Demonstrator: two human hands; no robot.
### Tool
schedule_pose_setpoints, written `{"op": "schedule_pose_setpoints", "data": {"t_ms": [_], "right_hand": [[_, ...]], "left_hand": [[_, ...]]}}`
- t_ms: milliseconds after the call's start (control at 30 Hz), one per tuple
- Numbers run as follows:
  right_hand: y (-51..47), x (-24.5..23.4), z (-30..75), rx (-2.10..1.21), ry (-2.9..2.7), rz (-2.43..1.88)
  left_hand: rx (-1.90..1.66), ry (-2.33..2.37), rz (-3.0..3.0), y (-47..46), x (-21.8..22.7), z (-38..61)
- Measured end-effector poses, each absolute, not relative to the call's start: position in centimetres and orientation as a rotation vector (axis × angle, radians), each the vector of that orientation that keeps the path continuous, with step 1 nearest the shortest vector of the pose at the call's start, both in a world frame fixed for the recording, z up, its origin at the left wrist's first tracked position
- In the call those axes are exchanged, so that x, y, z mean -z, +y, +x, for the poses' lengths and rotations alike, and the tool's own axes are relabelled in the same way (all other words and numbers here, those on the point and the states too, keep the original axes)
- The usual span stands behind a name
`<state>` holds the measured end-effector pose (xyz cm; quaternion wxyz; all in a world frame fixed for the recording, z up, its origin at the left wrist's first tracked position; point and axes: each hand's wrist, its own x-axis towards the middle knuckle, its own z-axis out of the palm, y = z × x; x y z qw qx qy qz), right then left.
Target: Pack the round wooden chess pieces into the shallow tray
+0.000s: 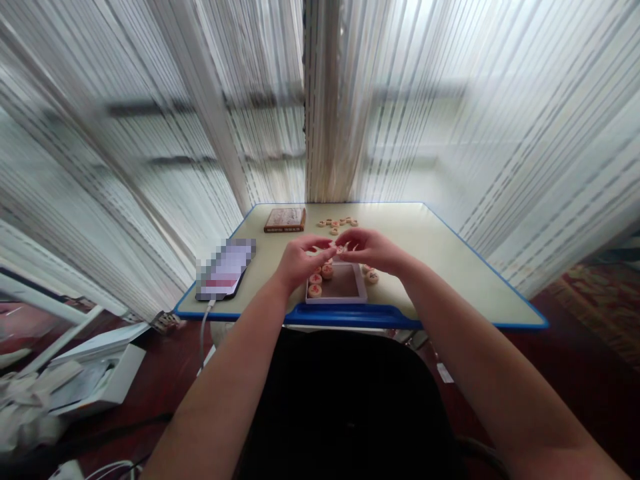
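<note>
Over the far side of a shallow white box (363, 293), my two hands meet, fingertips almost touching. A round wooden Chinese chess piece (340, 249) with red marking is pinched by my right hand (373, 249). The curled fingers and thumb of my left hand (303, 259) close on the same spot from the other side; its fingertips partly hide what lies there. Along the box's left side sit several pieces, among them a red-marked one (315, 291) in the near corner. Just outside the box's right wall, beneath my right wrist, lie more chess pieces (372, 276).
Farther back on the pale, blue-edged table (450, 267) are several loose pieces (335, 231). A brown patterned case (285, 220) lies at the back left. Nearer, a phone (227, 267) with a white cable (203, 333) rests by the left edge. Curtains (330, 100) hang behind.
</note>
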<state>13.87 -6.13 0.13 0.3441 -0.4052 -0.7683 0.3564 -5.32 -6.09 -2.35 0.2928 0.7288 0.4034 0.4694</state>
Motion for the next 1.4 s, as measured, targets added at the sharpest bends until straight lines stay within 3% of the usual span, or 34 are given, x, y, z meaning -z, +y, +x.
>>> {"op": "schedule_pose_setpoints", "data": {"t_ms": [167, 400, 1400], "right_hand": [[-7.2, -0.9, 14.3, -0.611, -2.397, -1.288], [-7.7, -0.5, 14.0, -0.562, -2.643, -1.254], [-7.3, 0.7, 12.7, -0.312, -2.652, -1.110]], "left_hand": [[-1.262, 1.361, 1.921, -4.8, 3.2, -5.8], [-1.076, 1.395, 1.866, -3.9, 4.4, -5.6], [-1.048, 1.445, 1.900, -4.4, 4.1, -5.2]]}}
